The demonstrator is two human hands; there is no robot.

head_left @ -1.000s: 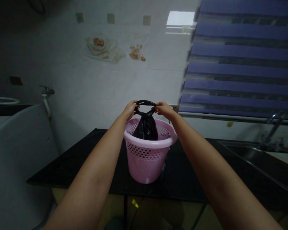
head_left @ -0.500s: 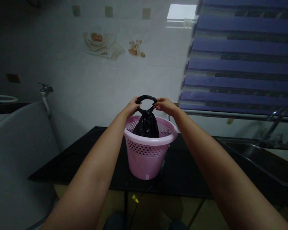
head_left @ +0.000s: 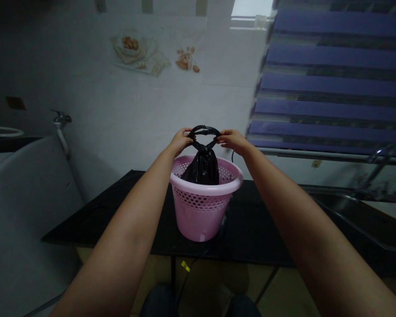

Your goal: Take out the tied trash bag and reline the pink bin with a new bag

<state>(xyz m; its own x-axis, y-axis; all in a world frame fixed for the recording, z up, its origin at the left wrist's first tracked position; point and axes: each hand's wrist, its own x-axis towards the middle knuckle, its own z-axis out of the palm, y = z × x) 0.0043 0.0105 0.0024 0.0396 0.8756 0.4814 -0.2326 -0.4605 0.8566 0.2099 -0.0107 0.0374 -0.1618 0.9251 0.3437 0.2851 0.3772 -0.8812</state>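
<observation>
Black plastic bag [head_left: 203,169] sits inside the pink basket [head_left: 199,224], neck rising above the rim [head_left: 206,190]. Compared with half a second ago, its loop [head_left: 204,127] is pulled wider and flatter; left hand [head_left: 179,143] and right hand [head_left: 234,141] stand slightly farther apart over the basket. Bag surface glossy, creased, narrowing from a bulging body to a bunched neck. Loop stands up as a ring, roughly over the basket's middle. Left hand, above the basket's left side: fingers pinched closed on the loop's left edge. Right hand, above the basket's right side: fingertips closed on the loop's right edge. Forearms [head_left: 132,220] reach forward, one either side of the basket, itself upright on a black counter [head_left: 254,226].
</observation>
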